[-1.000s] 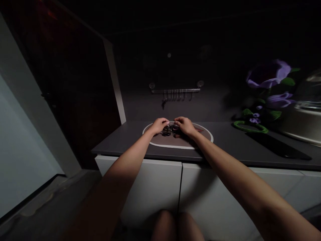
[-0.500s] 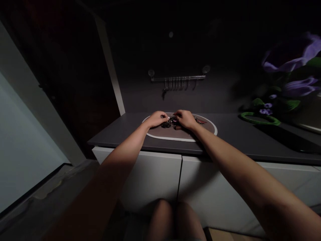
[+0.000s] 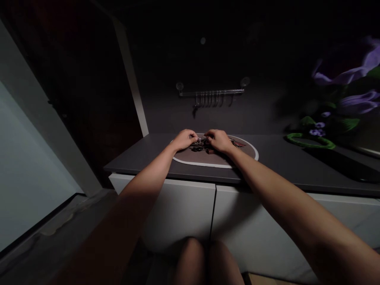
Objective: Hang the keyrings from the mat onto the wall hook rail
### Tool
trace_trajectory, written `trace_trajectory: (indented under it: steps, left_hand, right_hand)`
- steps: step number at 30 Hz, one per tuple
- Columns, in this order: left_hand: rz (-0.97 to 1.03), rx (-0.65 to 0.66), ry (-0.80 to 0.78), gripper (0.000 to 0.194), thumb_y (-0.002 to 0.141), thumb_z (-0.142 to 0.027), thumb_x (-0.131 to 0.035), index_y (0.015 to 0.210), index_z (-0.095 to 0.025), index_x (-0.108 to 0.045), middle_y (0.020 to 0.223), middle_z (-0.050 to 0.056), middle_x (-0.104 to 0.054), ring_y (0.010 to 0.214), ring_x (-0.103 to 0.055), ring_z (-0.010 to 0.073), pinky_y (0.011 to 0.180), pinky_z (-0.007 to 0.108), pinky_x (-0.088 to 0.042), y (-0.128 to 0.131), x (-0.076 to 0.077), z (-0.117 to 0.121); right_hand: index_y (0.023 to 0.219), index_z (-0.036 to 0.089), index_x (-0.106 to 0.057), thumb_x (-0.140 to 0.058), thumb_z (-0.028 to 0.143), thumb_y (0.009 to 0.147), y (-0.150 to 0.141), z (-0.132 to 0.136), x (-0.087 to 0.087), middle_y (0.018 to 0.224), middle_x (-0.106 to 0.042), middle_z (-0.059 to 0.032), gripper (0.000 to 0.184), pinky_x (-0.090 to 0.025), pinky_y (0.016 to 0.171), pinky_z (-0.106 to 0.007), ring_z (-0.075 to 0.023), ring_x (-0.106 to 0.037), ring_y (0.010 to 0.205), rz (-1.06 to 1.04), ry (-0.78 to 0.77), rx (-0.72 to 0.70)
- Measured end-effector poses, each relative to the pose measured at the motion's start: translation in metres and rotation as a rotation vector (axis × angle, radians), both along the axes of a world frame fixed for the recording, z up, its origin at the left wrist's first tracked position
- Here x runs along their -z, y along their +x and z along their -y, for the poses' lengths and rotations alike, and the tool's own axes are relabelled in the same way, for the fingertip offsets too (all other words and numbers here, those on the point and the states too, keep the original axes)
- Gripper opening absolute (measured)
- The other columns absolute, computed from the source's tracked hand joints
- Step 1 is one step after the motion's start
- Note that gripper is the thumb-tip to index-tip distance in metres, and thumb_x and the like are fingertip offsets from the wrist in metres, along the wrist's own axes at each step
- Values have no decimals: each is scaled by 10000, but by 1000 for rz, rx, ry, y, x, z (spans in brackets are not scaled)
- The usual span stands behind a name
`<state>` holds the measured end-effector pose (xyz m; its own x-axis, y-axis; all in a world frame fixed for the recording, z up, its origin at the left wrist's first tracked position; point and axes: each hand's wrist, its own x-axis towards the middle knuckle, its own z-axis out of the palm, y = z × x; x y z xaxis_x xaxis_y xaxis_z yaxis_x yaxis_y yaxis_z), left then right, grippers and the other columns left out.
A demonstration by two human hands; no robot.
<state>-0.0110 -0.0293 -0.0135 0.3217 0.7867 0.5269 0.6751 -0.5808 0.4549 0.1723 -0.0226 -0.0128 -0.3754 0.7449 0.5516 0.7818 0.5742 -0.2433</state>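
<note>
A bunch of keys (image 3: 200,145) with a small brown fob lies on an oval brown mat (image 3: 218,161) edged in white, on a dark countertop (image 3: 276,166). My left hand (image 3: 184,139) and my right hand (image 3: 218,140) rest on the mat facing each other. The fingers of both are curled and pinched on the key bunch between them. What each fingertip grips is too small and dim to make out.
A clear rail with several hooks (image 3: 211,95) hangs on the dark wall behind. Purple artificial flowers (image 3: 346,89) with a green loop (image 3: 308,141) stand at the right. White cabinet doors (image 3: 184,213) are below the counter; a dark doorway is at the left.
The view tilted down between the first two frames, then held. Both hands stay on the key bunch with only slight finger movement.
</note>
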Motion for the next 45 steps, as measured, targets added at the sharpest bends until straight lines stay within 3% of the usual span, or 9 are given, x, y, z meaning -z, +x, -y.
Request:
trace_trajectory:
  steps: [9,17,24,31,37,45]
  left_hand:
    - [205,4,139,149,725,-229,-525,773,-135,-630,812,39,-639,790,-553,135,773,262,-405,2,-4,1]
    - [483,64,77,164,691,-270,-581,767,-132,-628,755,32,-637,722,-554,127,711,255,-424,5,-6,-1]
    - [675,117,-18,250,651,-328,-626,791,-121,-629,751,35,-636,685,-546,115,685,250,-426,10,-4,-2]
    - [765,182,-88,299,613,-366,-660,778,-117,-640,774,48,-646,691,-557,121,670,248,-434,14,-4,1]
    - [851,214,-156,303,581,-356,-686,767,-120,-644,716,31,-638,632,-544,106,627,233,-424,16,-4,0]
    - [950,217,-221,302,532,-335,-714,728,-119,-633,664,18,-626,587,-529,98,588,226,-405,18,-2,-2]
  right_hand:
    - [997,152,-606,-437,189,778,-1,7,-4,989,-623,-70,279,-393,811,-256,-158,-548,907,-4,72,-106]
    - [995,157,-584,-408,260,823,-3,7,-3,969,-599,-79,267,-385,824,-286,-164,-527,900,-51,149,-239]
    - [926,159,-575,-417,313,821,-7,13,-6,919,-598,-70,244,-381,784,-276,-155,-521,857,-169,123,-256]
    - [784,172,-540,-464,398,777,-9,15,-6,728,-569,-6,239,-384,648,-243,-115,-487,674,-344,-7,-256]
    - [882,182,-521,-518,413,726,-11,9,-2,744,-571,3,278,-402,589,-231,-113,-507,666,-555,-180,-365]
    - [814,169,-548,-572,443,668,-10,13,-6,720,-564,2,312,-389,514,-206,-95,-484,605,-657,-367,-427]
